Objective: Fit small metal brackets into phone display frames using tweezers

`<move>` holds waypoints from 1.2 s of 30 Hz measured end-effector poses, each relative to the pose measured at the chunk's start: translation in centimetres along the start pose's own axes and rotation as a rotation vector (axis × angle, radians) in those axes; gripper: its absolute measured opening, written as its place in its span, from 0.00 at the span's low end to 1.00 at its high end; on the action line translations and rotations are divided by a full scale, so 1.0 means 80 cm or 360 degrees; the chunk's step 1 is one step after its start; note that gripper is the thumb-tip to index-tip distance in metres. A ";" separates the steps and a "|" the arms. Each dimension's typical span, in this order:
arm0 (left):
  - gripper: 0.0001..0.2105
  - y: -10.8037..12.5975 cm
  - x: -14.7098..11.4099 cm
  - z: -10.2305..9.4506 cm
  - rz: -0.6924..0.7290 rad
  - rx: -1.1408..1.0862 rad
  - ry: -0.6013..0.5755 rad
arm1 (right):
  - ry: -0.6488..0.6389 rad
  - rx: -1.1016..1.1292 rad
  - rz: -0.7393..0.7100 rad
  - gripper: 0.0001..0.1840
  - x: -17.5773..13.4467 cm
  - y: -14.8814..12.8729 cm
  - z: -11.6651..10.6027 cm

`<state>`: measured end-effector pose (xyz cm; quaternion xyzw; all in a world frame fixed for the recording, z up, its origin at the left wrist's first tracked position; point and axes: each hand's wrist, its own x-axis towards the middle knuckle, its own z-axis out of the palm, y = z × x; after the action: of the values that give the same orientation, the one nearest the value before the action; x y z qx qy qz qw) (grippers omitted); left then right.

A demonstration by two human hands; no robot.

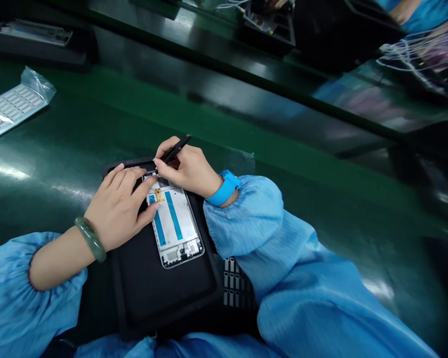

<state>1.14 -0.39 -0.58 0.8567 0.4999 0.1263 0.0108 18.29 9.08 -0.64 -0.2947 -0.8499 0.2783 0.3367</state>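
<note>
An opened phone frame [184,223] with two blue strips and a small yellow flex connector [159,195] lies in a black tray [153,298]. My right hand [188,166] is shut on a slim black pen-like tool [178,148], slanted over the frame's top end. What its tip touches is hidden behind my fingers. My left hand [119,204] rests over the frame's upper left side, fingers spread, with the thumb and forefinger at its surface near the connector. I cannot see anything gripped in that hand.
A plastic-wrapped sheet of small parts [15,107] lies at the left. Behind it is a black tray [37,54] with a metal frame. A sheet of small grey pieces [237,283] shows under my right sleeve. Across the bench are dark bins [271,25], white cables [406,54] and another person's arm.
</note>
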 end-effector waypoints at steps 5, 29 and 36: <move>0.21 -0.001 0.000 -0.001 -0.0006 -0.0004 -0.0013 | -0.0159 -0.0157 -0.0167 0.02 0.004 -0.002 -0.001; 0.18 -0.020 -0.005 -0.011 -0.0436 -0.0437 0.0358 | -0.0209 -0.0961 0.0607 0.15 0.004 0.065 -0.062; 0.22 -0.054 -0.009 -0.003 -0.0692 -0.0477 0.0165 | 0.0648 -0.1174 0.1593 0.14 -0.028 0.144 -0.129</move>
<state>-2.88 1.14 -1.14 0.7105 0.6478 0.2373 0.1388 30.84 18.08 -2.94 -0.7978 -0.5689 0.0304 0.1974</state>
